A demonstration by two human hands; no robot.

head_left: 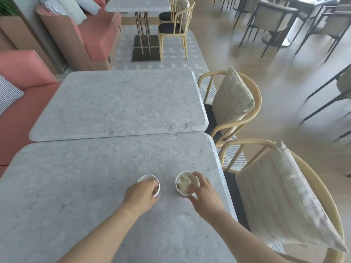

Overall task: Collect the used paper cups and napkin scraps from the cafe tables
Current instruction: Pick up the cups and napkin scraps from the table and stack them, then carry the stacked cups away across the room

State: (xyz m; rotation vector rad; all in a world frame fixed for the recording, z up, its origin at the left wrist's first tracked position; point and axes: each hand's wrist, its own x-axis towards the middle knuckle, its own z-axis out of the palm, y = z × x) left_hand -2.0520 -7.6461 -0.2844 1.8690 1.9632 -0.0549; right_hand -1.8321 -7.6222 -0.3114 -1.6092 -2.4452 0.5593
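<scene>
Left hand (141, 194): our fingers curl over the left cup (149, 179), upright on the near table (76, 177).
Right cup (180, 191): near the left cup, holding napkin scraps (183, 182).
Right hand (203, 190): our thumb and fingers clasp the right cup's rim.

Paper cups: 2, left cup (147, 178) and right cup (178, 189); 1 holds napkin scraps (184, 182). Hands: 2, left hand (141, 195) and right hand (204, 192). Grey worktops (117, 103): 3. Wooden chairs (254, 111): 4, 2 with cushions (233, 97). Pink sofas (24, 73): 2.
</scene>
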